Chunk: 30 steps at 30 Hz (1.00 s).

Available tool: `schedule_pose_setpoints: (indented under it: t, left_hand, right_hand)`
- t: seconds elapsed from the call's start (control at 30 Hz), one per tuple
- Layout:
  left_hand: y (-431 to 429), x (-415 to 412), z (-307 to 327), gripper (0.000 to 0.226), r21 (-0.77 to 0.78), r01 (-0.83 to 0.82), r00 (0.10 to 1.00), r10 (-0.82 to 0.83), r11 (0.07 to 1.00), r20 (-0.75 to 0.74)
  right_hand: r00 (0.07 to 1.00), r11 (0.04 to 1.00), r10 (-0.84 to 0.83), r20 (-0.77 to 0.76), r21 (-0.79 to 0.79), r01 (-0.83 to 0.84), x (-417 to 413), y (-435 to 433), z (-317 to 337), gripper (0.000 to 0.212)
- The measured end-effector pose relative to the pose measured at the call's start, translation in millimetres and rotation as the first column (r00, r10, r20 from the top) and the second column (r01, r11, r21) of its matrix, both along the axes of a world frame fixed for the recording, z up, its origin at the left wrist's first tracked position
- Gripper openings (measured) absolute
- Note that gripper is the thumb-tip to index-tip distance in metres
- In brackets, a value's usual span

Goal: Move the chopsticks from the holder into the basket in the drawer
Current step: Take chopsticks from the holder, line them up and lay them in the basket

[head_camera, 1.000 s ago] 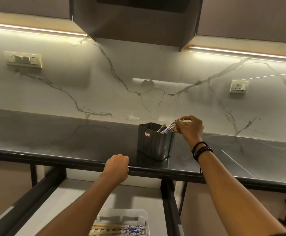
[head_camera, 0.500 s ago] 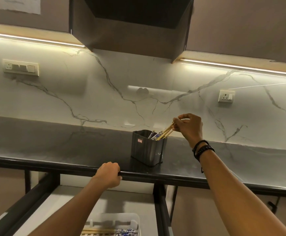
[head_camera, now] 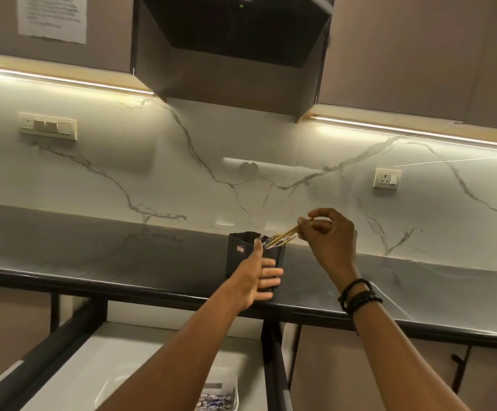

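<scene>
Left hand [head_camera: 254,280] grips the holder [head_camera: 241,256] on the counter [head_camera: 93,262]. Right hand [head_camera: 331,241] pinches chopsticks [head_camera: 282,235] angled out of it. The basket [head_camera: 235,390] contains more.

A home kitchen: a dark extractor hood [head_camera: 232,48] hangs between wall cabinets [head_camera: 425,54], above a marble backsplash [head_camera: 182,179], wall sockets [head_camera: 386,178] and a dark table [head_camera: 93,256].

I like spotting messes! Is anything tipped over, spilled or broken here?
Nothing stands out. The black plastic holder stands upright on the dark countertop, steadied by the left hand, while the right hand pinches wooden chopsticks slanting out of it.
</scene>
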State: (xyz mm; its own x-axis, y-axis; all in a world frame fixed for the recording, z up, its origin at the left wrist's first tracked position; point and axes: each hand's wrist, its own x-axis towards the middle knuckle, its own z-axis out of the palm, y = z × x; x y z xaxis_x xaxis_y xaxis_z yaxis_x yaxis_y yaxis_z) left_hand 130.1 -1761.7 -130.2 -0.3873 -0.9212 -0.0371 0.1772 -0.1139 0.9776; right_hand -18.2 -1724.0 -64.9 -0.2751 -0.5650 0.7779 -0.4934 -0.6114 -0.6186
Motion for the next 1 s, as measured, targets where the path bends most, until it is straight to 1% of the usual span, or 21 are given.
schedule_pose_setpoints:
  t: [0.07, 0.13, 0.2, 0.27, 0.3, 0.33, 0.43, 0.5, 0.57, 0.63, 0.83, 0.9, 0.93, 1.0]
  left_hand:
    - [2.1, -6.3, 12.5, 0.077, 0.077, 0.086, 0.981, -0.071, 0.993, -0.180]
    - [4.4, -12.1, 22.9, 0.075, 0.120, 0.137, 0.951, -0.097, 0.983, -0.295]
    - [7.5, -15.8, 29.5, 0.065, 0.142, 0.166, 0.926, -0.105, 0.976, -0.362]
    - [11.9, -17.0, 31.3, 0.050, 0.159, 0.173, 0.911, -0.096, 0.972, -0.401]
    - [14.1, -16.0, 31.1, 0.044, 0.173, 0.178, 0.908, -0.094, 0.969, -0.407]
    - [16.5, -14.0, 29.9, 0.042, 0.187, 0.202, 0.905, -0.110, 0.961, -0.412]
    - [22.3, -6.5, 22.4, 0.051, 0.230, 0.289, 0.886, -0.169, 0.929, -0.433]
    - [26.4, -1.8, 18.9, 0.042, 0.251, 0.287, 0.885, -0.156, 0.924, -0.438]
    - [29.7, 3.1, 15.5, 0.029, 0.264, 0.256, 0.900, -0.130, 0.930, -0.415]
    - [32.9, 8.6, 12.5, 0.022, 0.258, 0.226, 0.911, -0.110, 0.939, -0.398]
    - [37.0, 25.1, 4.6, 0.021, 0.172, 0.171, 0.924, -0.097, 0.970, -0.369]
    - [36.9, 32.1, 2.3, 0.022, 0.134, 0.140, 0.938, -0.088, 0.981, -0.336]
    - [36.8, 35.6, 0.5, 0.024, 0.111, 0.127, 0.946, -0.087, 0.986, -0.314]
    - [36.8, 43.4, -3.2, 0.026, 0.054, 0.106, 0.962, -0.088, 0.993, -0.258]
  right_hand:
    - [0.999, 0.999, -0.004, -0.034, -0.033, 0.003, 6.3, 15.2, -12.5, 0.019]
    - [0.998, 0.998, 0.048, -0.043, -0.045, -0.050, 13.7, 31.0, -27.9, 0.019]
    - [0.991, 0.991, 0.119, -0.063, -0.053, -0.122, 22.2, 45.1, -45.7, 0.022]
    - [0.979, 0.978, 0.175, -0.106, -0.097, -0.185, 30.6, 57.9, -63.0, 0.027]
    - [0.973, 0.970, 0.192, -0.132, -0.123, -0.208, 34.0, 62.7, -70.8, 0.031]
    - [0.967, 0.965, 0.200, -0.159, -0.140, -0.223, 36.8, 66.7, -77.6, 0.035]
    - [0.949, 0.956, 0.224, -0.220, -0.141, -0.258, 42.7, 77.8, -91.4, 0.043]
    - [0.939, 0.948, 0.254, -0.230, -0.134, -0.289, 46.8, 85.6, -96.8, 0.042]
    - [0.932, 0.939, 0.299, -0.207, -0.112, -0.326, 50.5, 91.9, -102.8, 0.035]
    - [0.928, 0.932, 0.330, -0.176, -0.099, -0.350, 53.2, 95.6, -108.7, 0.029]
    - [0.929, 0.930, 0.354, -0.105, -0.066, -0.362, 60.0, 98.5, -115.7, 0.016]
    - [0.933, 0.933, 0.353, -0.075, -0.044, -0.356, 60.9, 94.6, -114.9, 0.011]
    - [0.937, 0.937, 0.346, -0.052, -0.034, -0.348, 61.1, 92.0, -114.8, 0.012]
    - [0.945, 0.944, 0.328, 0.006, -0.014, -0.328, 61.9, 85.4, -114.0, 0.021]
